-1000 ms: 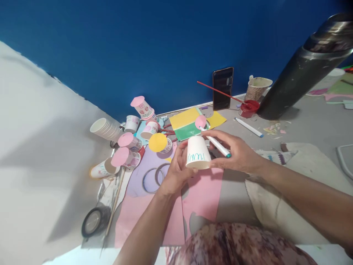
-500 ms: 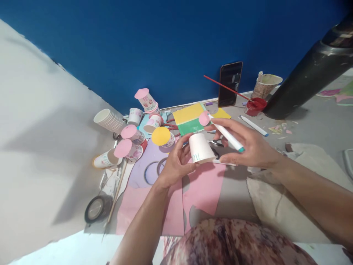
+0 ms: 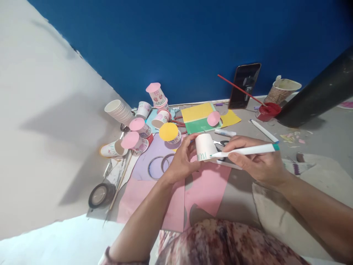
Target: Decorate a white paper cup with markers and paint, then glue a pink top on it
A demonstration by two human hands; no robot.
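red pot [image 3: 269,114]: red stick [image 3: 239,89] inside | left hand [image 3: 182,162]: inverted cup [image 3: 205,145]

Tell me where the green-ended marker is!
Right of centre in the head view, the marker is in the right hand, its tip pointing at the cup in the left hand.

Near centre, a flat pink sheet [image 3: 207,186] leaves room to pass. Cups [image 3: 145,130] crowd the far left; flask [image 3: 317,94] and red pot [image 3: 268,112] block the far right. Scissors [image 3: 224,142], half hidden, seem to obstruct right of the held cup [image 3: 205,145].
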